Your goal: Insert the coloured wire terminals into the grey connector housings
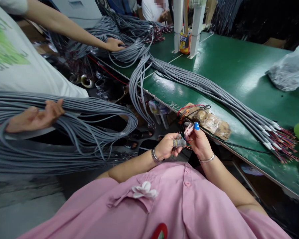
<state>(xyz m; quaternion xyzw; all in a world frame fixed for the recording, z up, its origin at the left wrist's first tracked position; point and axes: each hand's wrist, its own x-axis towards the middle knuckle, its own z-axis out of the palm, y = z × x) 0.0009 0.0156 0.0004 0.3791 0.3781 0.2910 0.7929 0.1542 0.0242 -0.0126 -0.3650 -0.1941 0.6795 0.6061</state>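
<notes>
My left hand (pixel 166 146) is closed around thin coloured wires (pixel 188 145), with grey covers on its fingertips and a metal watch on the wrist. Close beside it, my right hand (pixel 199 143) pinches at the same wires. A blue cover (pixel 196 126) sits on its thumb, and a pink patterned wrap shows around a finger. Both hands are in front of my pink shirt, by the table edge. Just beyond them lies a worn wooden block (pixel 210 122) with a red and black cord. My fingers hide much of the wires.
A bundle of grey cables (pixel 209 88) with stripped coloured ends crosses the green table (pixel 239 63). At left, a co-worker's arm (pixel 77 31) reaches to more cables, with a large coil (pixel 97 116) over the other arm. A plastic bag (pixel 292 68) is at right; white posts (pixel 195 31) stand behind.
</notes>
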